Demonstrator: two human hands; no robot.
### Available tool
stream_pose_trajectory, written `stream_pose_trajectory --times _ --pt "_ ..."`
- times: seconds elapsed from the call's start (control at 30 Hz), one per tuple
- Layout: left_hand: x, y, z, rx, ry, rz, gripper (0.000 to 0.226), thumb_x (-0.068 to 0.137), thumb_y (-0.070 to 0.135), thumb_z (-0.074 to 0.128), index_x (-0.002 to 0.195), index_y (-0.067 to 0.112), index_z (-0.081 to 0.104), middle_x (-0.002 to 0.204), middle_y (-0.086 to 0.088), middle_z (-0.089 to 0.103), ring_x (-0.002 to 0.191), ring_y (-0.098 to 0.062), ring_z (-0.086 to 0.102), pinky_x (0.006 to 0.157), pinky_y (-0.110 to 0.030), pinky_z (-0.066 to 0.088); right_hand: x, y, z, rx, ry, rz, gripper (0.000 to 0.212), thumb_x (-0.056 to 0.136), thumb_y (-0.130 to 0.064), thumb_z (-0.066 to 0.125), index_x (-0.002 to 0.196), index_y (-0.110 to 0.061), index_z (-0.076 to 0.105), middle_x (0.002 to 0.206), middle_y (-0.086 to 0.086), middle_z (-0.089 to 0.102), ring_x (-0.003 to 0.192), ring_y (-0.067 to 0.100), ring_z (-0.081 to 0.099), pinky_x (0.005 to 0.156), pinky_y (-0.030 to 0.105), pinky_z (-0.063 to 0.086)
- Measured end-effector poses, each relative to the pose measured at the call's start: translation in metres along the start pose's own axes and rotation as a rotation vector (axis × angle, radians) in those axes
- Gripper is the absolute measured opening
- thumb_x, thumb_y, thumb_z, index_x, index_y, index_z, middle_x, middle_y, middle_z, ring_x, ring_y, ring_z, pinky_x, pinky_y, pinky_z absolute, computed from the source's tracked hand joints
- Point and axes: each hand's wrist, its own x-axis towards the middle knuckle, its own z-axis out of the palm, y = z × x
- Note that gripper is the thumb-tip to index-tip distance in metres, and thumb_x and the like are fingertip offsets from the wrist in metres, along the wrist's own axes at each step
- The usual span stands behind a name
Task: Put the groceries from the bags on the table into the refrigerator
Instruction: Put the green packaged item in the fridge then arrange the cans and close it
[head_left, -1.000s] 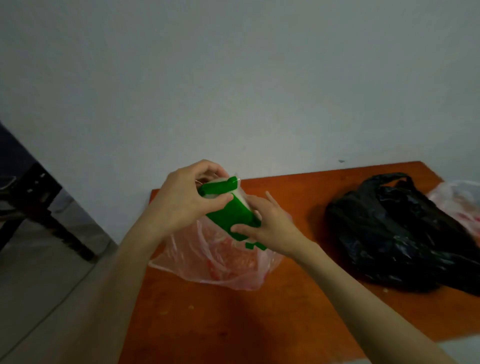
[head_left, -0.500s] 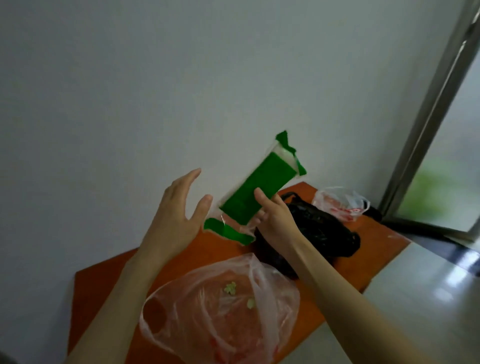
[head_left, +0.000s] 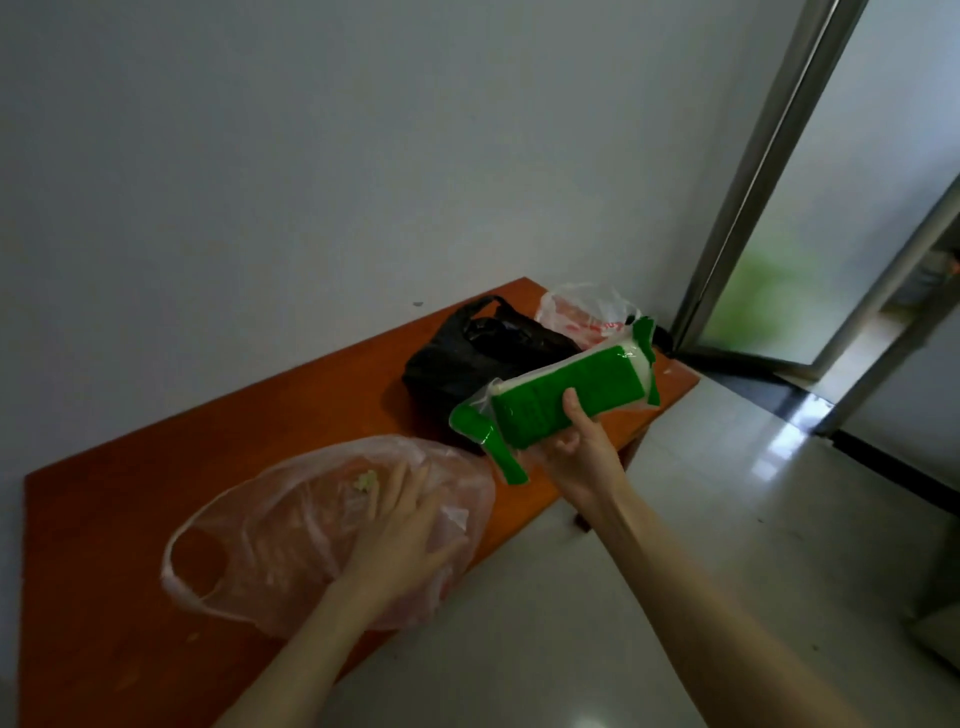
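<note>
On the orange-brown table (head_left: 130, 499) against the pale wall, the head view showed three plastic bags in a row. The nearest was a translucent pinkish bag (head_left: 291, 540), slumped open with one loop handle lying to the left and something small and pale green showing through its top. Behind it sat a black bag (head_left: 467, 358), crumpled, its handle standing up. At the far end of the table lay a clear bag (head_left: 582, 312) with red print on it; the print was too small and blurred to read.

The left hand (head_left: 400, 535) lay flat on top of the pinkish bag, fingers straight and slightly spread, pressing on the plastic and gripping nothing.

The right hand (head_left: 582, 452) was raised above the table's front edge and held one green packet (head_left: 566, 400), a long block in clear wrapping with white showing along its upper side and far end. The thumb ran up the packet's near face and the fingers curled round underneath, so the grip was closed on it. The packet sat tilted, far end higher, in the air in front of the black bag. Its green panel carried no lettering that could be made out; glare and blur hid any label or brand.

To the right stood a metal-framed door (head_left: 769, 182) with frosted glass, a green smear glowing through it, above a shiny pale tiled floor (head_left: 727, 519).
</note>
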Motion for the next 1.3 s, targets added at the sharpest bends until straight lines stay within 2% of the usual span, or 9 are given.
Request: stream_pose_trajectory --times 0.17,0.3,0.43,0.57,0.7,0.83,0.97,1.13,1.3 --pt "0.023 -0.021 0.018 0.052 -0.107 -0.043 0.053 0.09 0.038 0.048 0.14 0.032 0.032 0.156 -0.004 0.008 0.144 -0.029 0.002 0.113 -0.053 0.016 -0.015 -0.006 -0.044 -0.135 -0.029 -0.034 0.036 0.095 -0.017 0.048 0.13 -0.014 0.044 0.081 0.0 0.068 0.076 0.019 0.069 0.072 0.034 0.055" --pt "0.049 -0.057 -0.017 -0.227 0.074 -0.043 0.038 0.085 0.007 0.051 0.108 0.036 0.055 0.129 0.004 0.048 0.121 -0.023 0.047 0.094 -0.041 0.045 -0.018 -0.001 -0.063 -0.237 0.06 -0.041 0.041 0.085 -0.019 0.058 0.125 -0.012 0.05 0.086 0.001 0.063 0.066 0.011 0.063 0.057 0.025 0.052" --pt "0.081 -0.106 -0.071 -0.256 0.222 -0.222 0.035 0.092 0.025 0.037 0.121 0.012 0.052 0.138 -0.003 0.042 0.127 -0.028 0.04 0.103 -0.044 0.035 -0.005 0.002 -0.063 -0.276 0.088 -0.045 0.026 0.085 -0.018 0.06 0.111 -0.013 0.057 0.08 0.001 0.058 0.056 0.007 0.056 0.047 0.019 0.045" --pt "0.097 -0.129 -0.098 -0.129 0.288 -0.315 0.046 0.09 0.017 0.046 0.135 0.008 0.037 0.147 -0.014 0.029 0.13 -0.035 0.035 0.101 -0.048 0.035 0.012 0.005 -0.047 -0.285 0.042 -0.06 0.059 0.062 -0.036 0.083 0.113 -0.016 0.06 0.093 0.009 0.063 0.075 0.022 0.056 0.072 0.035 0.047" --pt "0.1 -0.121 -0.093 -0.098 0.093 -0.224 0.063 0.082 0.021 0.05 0.142 0.024 0.03 0.156 -0.007 0.011 0.144 -0.027 0.01 0.112 -0.05 0.025 0.025 0.006 -0.034 -0.227 0.017 -0.063 0.043 0.077 -0.026 0.071 0.114 -0.012 0.056 0.062 -0.001 0.048 0.046 0.009 0.043 0.046 0.021 0.043" --pt "0.1 -0.087 -0.098 -0.08 0.029 -0.058 0.058 0.083 0.023 0.056 0.136 0.028 0.036 0.157 -0.002 -0.008 0.145 -0.021 -0.009 0.117 -0.047 0.005 0.023 -0.002 -0.029 -0.246 0.024 -0.072 0.044 0.08 -0.019 0.062 0.123 -0.013 0.052 0.093 0.004 0.06 0.057 0.007 0.059 0.048 0.02 0.048" --pt "0.1 -0.04 -0.105 0.005 0.149 0.067 0.065 0.09 0.032 0.048 0.146 0.032 0.015 0.156 0.002 -0.018 0.14 -0.019 -0.026 0.114 -0.047 -0.013 0.008 -0.024 -0.035 -0.292 0.114 -0.097 0.054 0.076 -0.021 0.066 0.127 -0.014 0.051 0.121 0.01 0.063 0.103 0.023 0.063 0.069 0.032 0.056" --pt "0.107 0.048 -0.1 0.015 0.15 0.236 0.067 0.09 0.056 0.03 0.149 0.031 0.007 0.156 0.0 -0.017 0.14 -0.021 -0.026 0.113 -0.046 -0.013 -0.038 -0.087 -0.062 -0.334 0.23 -0.202 0.035 0.083 -0.016 0.062 0.118 -0.017 0.055 0.115 0.004 0.066 0.103 0.023 0.064 0.075 0.033 0.054" --pt "0.111 0.173 -0.087 -0.073 0.194 0.4 0.066 0.095 0.046 0.038 0.148 0.033 0.002 0.157 0.0 -0.012 0.141 -0.019 -0.022 0.114 -0.045 -0.01 -0.102 -0.177 -0.122 -0.351 0.361 -0.328 0.033 0.087 -0.018 0.059 0.12 -0.015 0.053 0.111 0.003 0.066 0.1 0.02 0.063 0.077 0.034 0.052"
